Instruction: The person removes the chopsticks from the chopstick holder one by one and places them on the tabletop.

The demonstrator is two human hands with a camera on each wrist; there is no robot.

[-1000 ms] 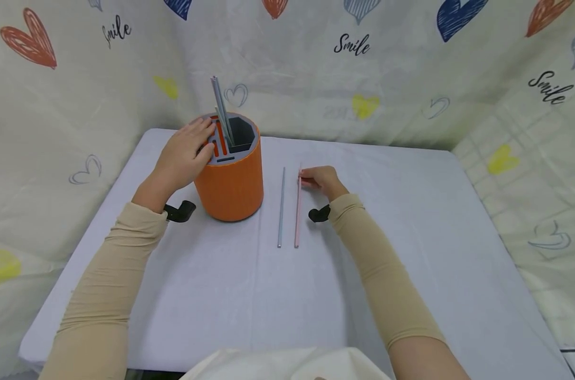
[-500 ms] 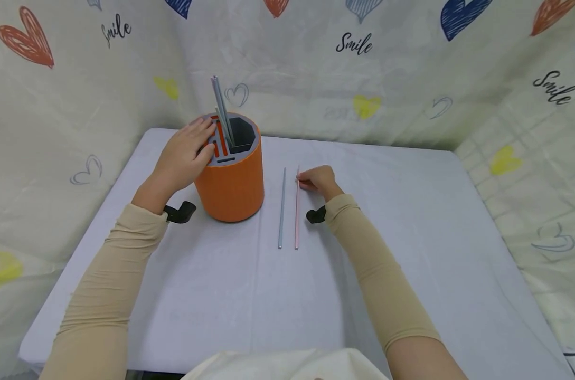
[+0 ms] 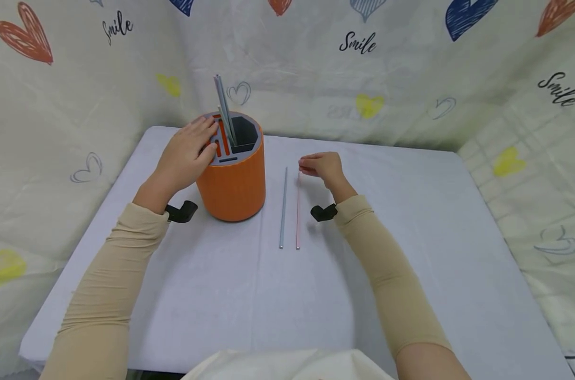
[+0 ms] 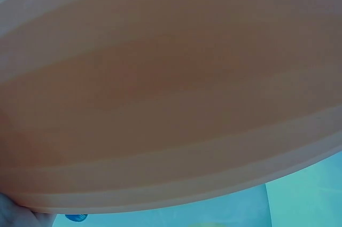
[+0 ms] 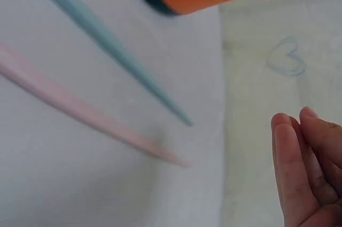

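Note:
My left hand rests on the top of an orange round desk organizer, fingers stretched over its grey slotted lid and thumb at the near edge. The organizer's curved wall fills most of the left wrist view. Two slim pencil-like sticks lie side by side on the table, a light blue one and a pink one. Just over the pink stick's far end is my right hand. Its fingers hold nothing in the right wrist view, with a gap at the thumb.
Several thin sticks stand in the organizer's large dark compartment. A white cloth covers the table. Behind it hangs a curtain printed with hearts and "Smile" lettering.
My right hand shifted the pink stick slightly left, then let go and rose away from its far end. My left hand has stayed on the organizer.

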